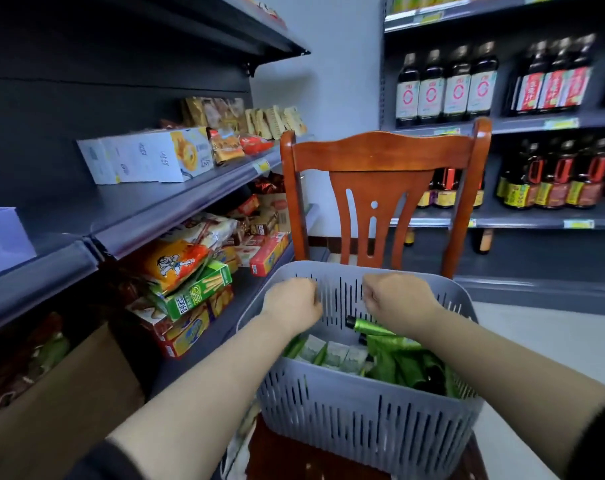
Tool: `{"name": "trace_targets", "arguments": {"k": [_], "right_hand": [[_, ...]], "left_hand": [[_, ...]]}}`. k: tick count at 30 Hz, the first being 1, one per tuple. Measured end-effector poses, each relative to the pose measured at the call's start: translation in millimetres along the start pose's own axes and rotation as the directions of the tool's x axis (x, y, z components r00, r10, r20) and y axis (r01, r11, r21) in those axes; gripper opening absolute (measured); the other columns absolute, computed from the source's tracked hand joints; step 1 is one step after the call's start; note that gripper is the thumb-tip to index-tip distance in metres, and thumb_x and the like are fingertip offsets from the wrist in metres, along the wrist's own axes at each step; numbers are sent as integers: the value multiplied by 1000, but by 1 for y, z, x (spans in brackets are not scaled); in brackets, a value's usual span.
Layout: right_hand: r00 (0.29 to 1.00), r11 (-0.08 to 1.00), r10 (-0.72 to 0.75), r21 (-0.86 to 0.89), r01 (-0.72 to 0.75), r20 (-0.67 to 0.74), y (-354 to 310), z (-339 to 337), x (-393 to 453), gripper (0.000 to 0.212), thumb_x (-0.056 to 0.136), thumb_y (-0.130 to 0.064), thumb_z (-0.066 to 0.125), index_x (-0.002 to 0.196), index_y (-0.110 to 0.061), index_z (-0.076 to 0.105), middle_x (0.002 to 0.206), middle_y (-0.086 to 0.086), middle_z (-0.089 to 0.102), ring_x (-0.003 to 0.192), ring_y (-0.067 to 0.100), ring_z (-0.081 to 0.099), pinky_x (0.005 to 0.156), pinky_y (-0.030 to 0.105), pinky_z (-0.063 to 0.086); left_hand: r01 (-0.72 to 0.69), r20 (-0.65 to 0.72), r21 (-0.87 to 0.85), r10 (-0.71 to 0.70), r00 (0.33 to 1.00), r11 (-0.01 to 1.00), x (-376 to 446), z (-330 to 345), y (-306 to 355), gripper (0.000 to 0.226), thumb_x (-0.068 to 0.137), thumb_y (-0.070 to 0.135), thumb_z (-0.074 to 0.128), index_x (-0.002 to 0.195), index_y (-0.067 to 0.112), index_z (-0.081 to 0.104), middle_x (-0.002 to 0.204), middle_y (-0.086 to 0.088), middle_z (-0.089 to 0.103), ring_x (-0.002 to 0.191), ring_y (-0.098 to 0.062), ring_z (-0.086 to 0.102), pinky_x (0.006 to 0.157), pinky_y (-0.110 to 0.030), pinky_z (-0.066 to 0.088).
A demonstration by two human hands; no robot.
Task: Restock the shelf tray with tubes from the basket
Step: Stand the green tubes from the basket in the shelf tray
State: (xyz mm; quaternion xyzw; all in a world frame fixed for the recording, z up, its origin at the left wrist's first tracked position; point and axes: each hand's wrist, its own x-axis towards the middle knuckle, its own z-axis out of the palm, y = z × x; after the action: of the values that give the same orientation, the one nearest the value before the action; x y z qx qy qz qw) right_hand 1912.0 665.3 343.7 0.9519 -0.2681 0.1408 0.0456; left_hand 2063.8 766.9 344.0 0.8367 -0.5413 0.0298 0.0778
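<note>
On the seat of a wooden chair (384,161) sits a grey slotted basket (363,417), holding green tubes (373,328) heaped toward its right side and pale green-and-white boxes (332,353) lying toward its left. At the far left edge, on the upper shelf (148,209), part of a translucent shelf tray (3,237) shows, cut off by the frame; its contents cannot be made out. Both forearms reach forward over the basket. The left hand (292,303) and right hand (396,301) hang above the far wall, backs up, fingers curled under. Whether either grip pinches anything cannot be told, since the fingertips are hidden and blurred. One tube's dark cap pokes out just beneath the right wrist.
</note>
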Motion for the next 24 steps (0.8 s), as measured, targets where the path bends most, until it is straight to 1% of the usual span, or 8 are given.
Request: {"name": "trace_targets", "arguments": {"k": [3, 6, 11, 15, 17, 19, 22, 24], "right_hand": [[995, 996, 78, 36, -80, 60, 14, 20, 11, 12, 95, -24, 39, 85, -18, 41, 84, 2, 53, 75, 25, 49, 60, 30, 38], [981, 983, 165, 63, -172, 104, 26, 40, 18, 10, 93, -25, 42, 89, -18, 48, 94, 7, 62, 83, 29, 57, 62, 30, 38], [928, 953, 273, 59, -297, 254, 42, 73, 17, 15, 90, -20, 45, 97, -14, 56, 103, 10, 63, 95, 31, 60, 65, 30, 39], [871, 910, 359, 81, -407, 336, 50, 89, 23, 13, 85, -18, 51, 95, -16, 59, 100, 6, 62, 95, 29, 60, 69, 30, 44], [824, 909, 370, 17, -417, 429, 49, 95, 24, 8, 86, -15, 53, 92, -15, 57, 93, 5, 55, 93, 29, 60, 68, 31, 43], [766, 911, 372, -46, -410, 524, 47, 100, 22, 5, 87, -9, 52, 89, -13, 55, 93, 6, 52, 88, 28, 57, 67, 32, 43], [691, 920, 370, -142, -365, 620, 44, 104, 16, 23, 89, -6, 49, 111, -8, 54, 111, 8, 54, 103, 27, 56, 72, 34, 41], [645, 929, 359, -191, -317, 675, 43, 106, 13, 32, 90, -8, 49, 122, -6, 51, 111, 8, 51, 109, 27, 54, 76, 35, 41]], "left_hand": [[12, 84, -59, -7, 996, 998, 32, 15, 10, 17, 86, 20, 50, 87, 10, 64, 91, -9, 67, 86, -30, 63, 64, -29, 45], [-8, 152, -138, 29, 988, 990, 63, 32, 26, 15, 86, 19, 52, 79, 10, 61, 87, -9, 65, 85, -29, 61, 63, -29, 43], [20, 261, -289, 59, 963, 957, 95, 74, 44, 21, 87, 18, 56, 89, 4, 71, 98, -14, 69, 91, -27, 63, 79, -35, 51], [12, 355, -266, 86, 931, 964, 101, 115, 49, 17, 85, 17, 57, 88, 5, 69, 89, -11, 65, 82, -24, 60, 67, -29, 46], [5, 426, -239, 101, 899, 971, 100, 130, 52, 17, 85, 17, 56, 86, 4, 68, 78, -9, 59, 74, -23, 56, 60, -27, 40], [21, 510, -239, 107, 854, 971, 95, 140, 54, 17, 85, 17, 57, 72, 7, 62, 67, -6, 50, 64, -20, 51, 55, -25, 36], [53, 603, -279, 132, 787, 959, 88, 152, 60, 14, 84, 19, 60, 75, 9, 63, 73, -6, 52, 71, -21, 57, 60, -27, 39], [91, 642, -315, 142, 754, 945, 82, 154, 65, 11, 84, 20, 61, 78, 11, 60, 76, -6, 51, 72, -22, 56, 62, -29, 39]]}}
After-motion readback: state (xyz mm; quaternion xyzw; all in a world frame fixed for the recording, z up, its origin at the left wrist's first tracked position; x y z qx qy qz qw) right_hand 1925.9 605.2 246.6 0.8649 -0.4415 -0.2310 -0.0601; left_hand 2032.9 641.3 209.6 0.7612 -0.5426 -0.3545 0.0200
